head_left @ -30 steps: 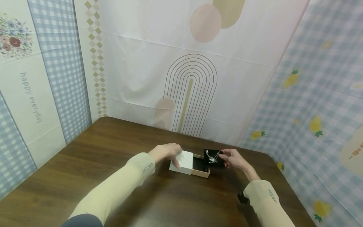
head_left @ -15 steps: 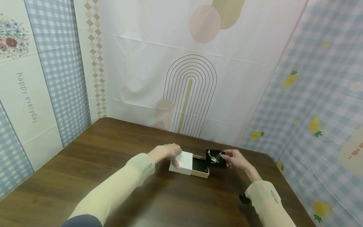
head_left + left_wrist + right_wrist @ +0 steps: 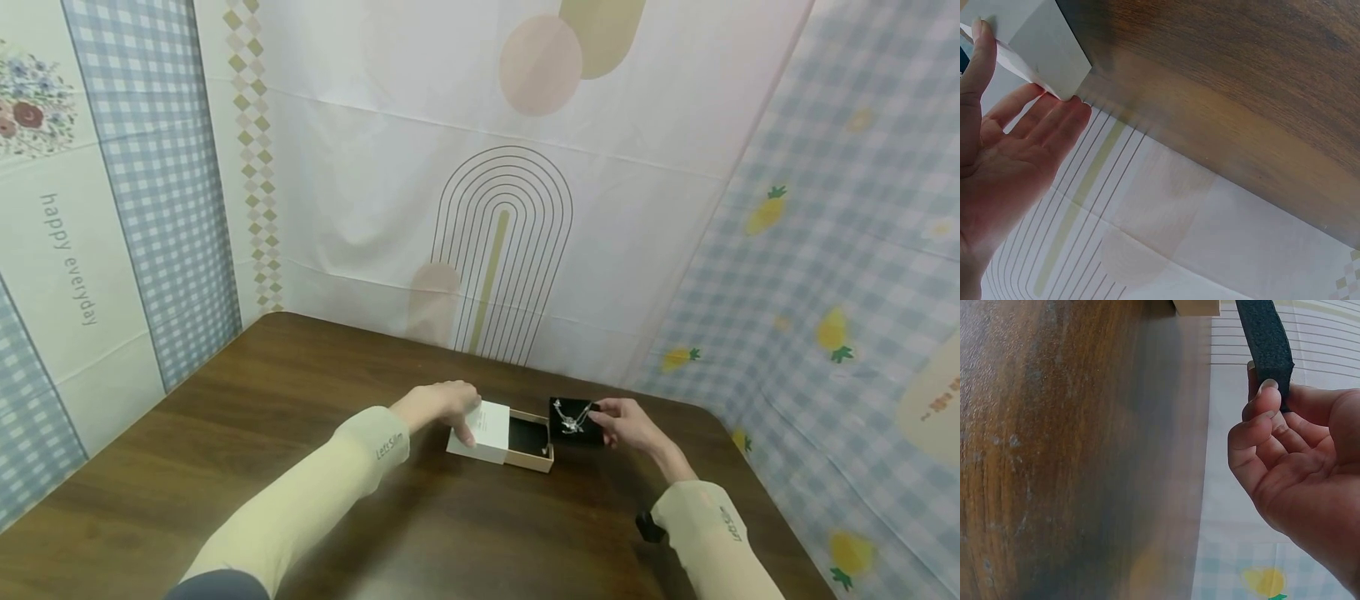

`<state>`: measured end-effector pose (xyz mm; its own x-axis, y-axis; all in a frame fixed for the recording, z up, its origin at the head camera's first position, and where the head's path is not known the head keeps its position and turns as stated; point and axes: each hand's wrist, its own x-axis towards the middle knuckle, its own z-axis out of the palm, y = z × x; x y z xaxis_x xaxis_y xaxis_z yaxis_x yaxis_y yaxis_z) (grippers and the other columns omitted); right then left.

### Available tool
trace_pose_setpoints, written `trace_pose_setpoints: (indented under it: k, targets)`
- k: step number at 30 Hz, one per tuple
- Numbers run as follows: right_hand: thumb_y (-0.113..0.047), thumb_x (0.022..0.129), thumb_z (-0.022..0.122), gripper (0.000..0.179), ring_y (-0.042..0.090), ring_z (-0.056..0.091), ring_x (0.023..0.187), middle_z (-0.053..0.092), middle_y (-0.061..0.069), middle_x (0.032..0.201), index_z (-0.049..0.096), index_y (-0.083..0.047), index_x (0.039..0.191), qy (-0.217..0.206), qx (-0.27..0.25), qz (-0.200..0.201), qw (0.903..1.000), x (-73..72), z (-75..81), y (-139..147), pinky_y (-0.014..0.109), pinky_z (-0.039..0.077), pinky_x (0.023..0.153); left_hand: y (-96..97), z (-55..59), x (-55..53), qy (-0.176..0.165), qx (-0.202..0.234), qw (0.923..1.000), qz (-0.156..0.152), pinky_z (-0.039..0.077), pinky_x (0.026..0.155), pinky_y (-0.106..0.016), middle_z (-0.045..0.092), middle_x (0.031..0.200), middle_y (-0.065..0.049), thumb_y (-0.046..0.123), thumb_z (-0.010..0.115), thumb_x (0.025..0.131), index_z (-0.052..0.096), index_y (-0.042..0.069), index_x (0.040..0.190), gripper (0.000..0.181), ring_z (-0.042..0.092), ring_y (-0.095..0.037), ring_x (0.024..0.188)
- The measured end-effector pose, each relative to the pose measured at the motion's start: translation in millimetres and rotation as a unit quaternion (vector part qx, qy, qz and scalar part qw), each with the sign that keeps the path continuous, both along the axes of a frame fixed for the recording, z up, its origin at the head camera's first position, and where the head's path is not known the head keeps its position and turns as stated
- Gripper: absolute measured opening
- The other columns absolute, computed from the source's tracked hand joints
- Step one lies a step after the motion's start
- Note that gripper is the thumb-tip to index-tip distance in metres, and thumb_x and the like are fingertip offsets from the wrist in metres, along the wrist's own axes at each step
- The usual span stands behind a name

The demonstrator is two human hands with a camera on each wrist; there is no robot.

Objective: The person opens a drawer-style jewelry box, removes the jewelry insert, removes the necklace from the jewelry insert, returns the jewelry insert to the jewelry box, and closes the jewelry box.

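Note:
A small white box sleeve (image 3: pixel 491 427) lies on the table, its cardboard drawer (image 3: pixel 529 460) pulled partway out to the right. My left hand (image 3: pixel 444 405) grips the sleeve, thumb on the near side and fingers at the far side. In the left wrist view the fingertips touch the edge of the white sleeve (image 3: pixel 1044 47). My right hand (image 3: pixel 628 423) pinches the right edge of a black foam pad (image 3: pixel 561 437) just right of the drawer. A silver necklace (image 3: pixel 573 425) lies across the pad. The right wrist view shows the pad (image 3: pixel 1265 347) edge-on, raised off the table, between thumb and fingers.
The brown wooden table (image 3: pixel 450 533) extends around the box on all sides. A printed white cloth (image 3: pixel 360 208) hangs behind its back edge. Checked cloth (image 3: pixel 787 292) hangs along the right side. A black band (image 3: pixel 649 527) shows at the right sleeve cuff.
My right hand has moved slightly right with the foam pad and necklace, away from the drawer, so more of the drawer's dark inside shows. My left hand stays on the sleeve.

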<state>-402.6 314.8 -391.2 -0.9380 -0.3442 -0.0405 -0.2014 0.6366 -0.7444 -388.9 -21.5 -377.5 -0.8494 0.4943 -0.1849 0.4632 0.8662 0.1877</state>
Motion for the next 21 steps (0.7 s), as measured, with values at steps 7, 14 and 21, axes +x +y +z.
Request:
trace_pose_setpoints:
  k: [7, 14, 21]
  targets:
    - [-0.017, 0.099, 0.053, 0.046, 0.013, 0.055, 0.057, 0.056, 0.001, 0.065, 0.044, 0.014, 0.133, -0.006, -0.007, -0.013, 0.9999, -1.8, -1.8, 4.3, 0.042, 0.053, 0.057, -1.1, 1.8, 1.2, -0.002, 0.004, 1.0000, 0.002, 0.043, 0.066, -0.027, 0.050, 0.077, 0.003, 0.039, 0.084, 0.069, 0.063, 0.009, 0.099, 0.047, 0.046, -0.013, 0.072]
    - [-0.017, 0.100, 0.052, 0.045, 0.013, 0.055, 0.058, 0.055, 0.001, 0.065, 0.045, 0.014, 0.131, -0.009, -0.012, -0.008, 0.9998, -2.8, 0.1, 8.5, 0.042, 0.053, 0.056, -0.7, 1.7, 1.0, 0.000, 0.001, 1.0000, 0.001, 0.043, 0.065, -0.027, 0.049, 0.076, 0.003, 0.039, 0.084, 0.069, 0.063, 0.009, 0.094, 0.045, 0.045, -0.013, 0.071]
    - [-0.018, 0.100, 0.052, 0.047, 0.012, 0.055, 0.058, 0.056, 0.001, 0.065, 0.043, 0.015, 0.132, -0.014, -0.008, -0.018, 0.9997, -3.1, -1.1, 12.5, 0.042, 0.053, 0.057, -0.6, 1.2, 2.1, 0.000, 0.007, 1.0000, 0.006, 0.043, 0.067, -0.028, 0.052, 0.078, 0.003, 0.038, 0.084, 0.069, 0.064, 0.009, 0.100, 0.047, 0.046, -0.013, 0.073]
